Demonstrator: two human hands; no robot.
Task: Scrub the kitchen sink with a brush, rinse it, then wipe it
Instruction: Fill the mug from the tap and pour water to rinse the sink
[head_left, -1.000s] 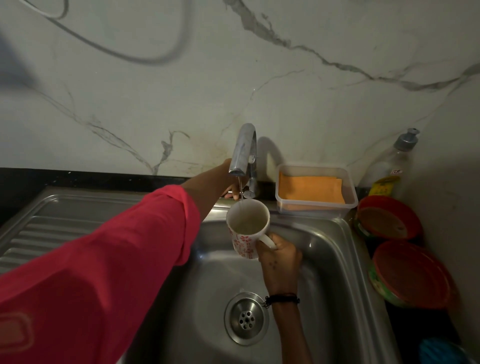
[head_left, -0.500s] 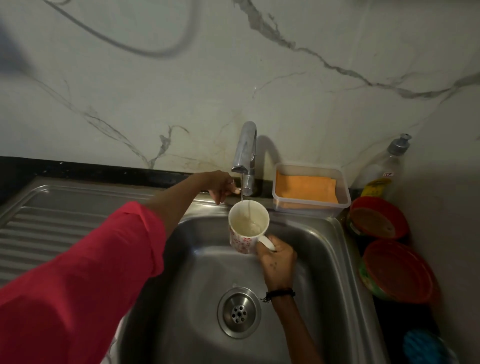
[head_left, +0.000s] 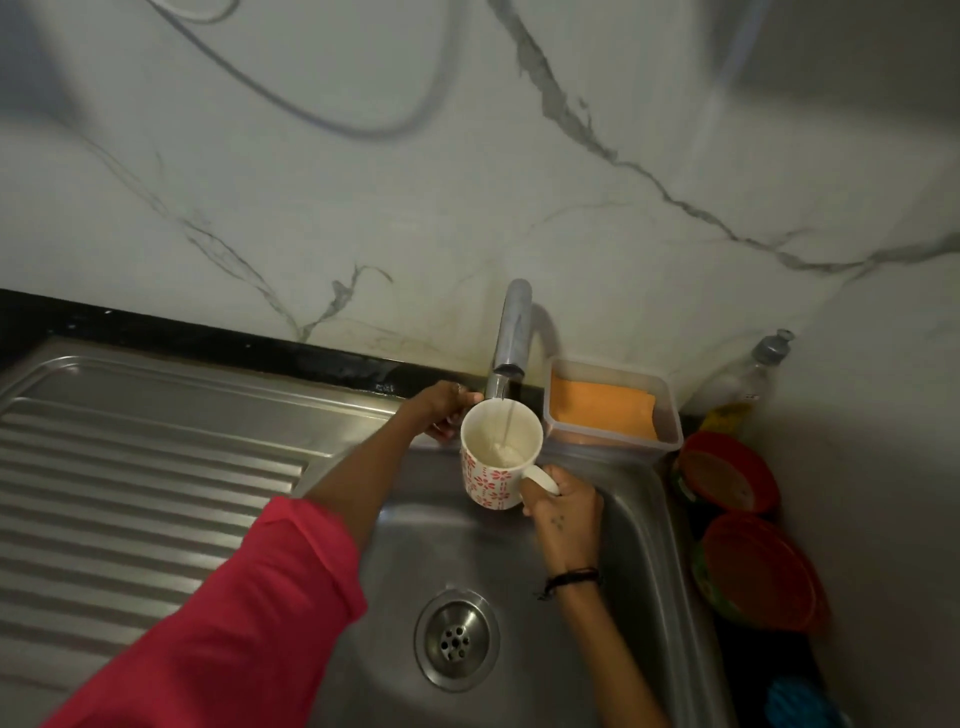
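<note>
sink (head_left: 639, 561): we see a stainless steel basin set in the bench, ribbed drainboard to its left | drain (head_left: 457, 640): round perforated strainer in the basin floor | tap (head_left: 511, 335): chrome spout at the back rim, thin stream running | mug (head_left: 498, 457): white with red flowers, upright under the stream, above the basin

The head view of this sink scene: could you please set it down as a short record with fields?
sink: stainless steel sink basin, ribbed drainboard on its left
tap: chrome tap, thin stream running into the mug
mug: white mug with red flower pattern, upright under the spout
right hand: right hand grips the mug's handle
left hand: left hand at the tap's base, grip hidden by the mug
beside tap: clear plastic tub with orange cloth
drain: round metal strainer
</note>
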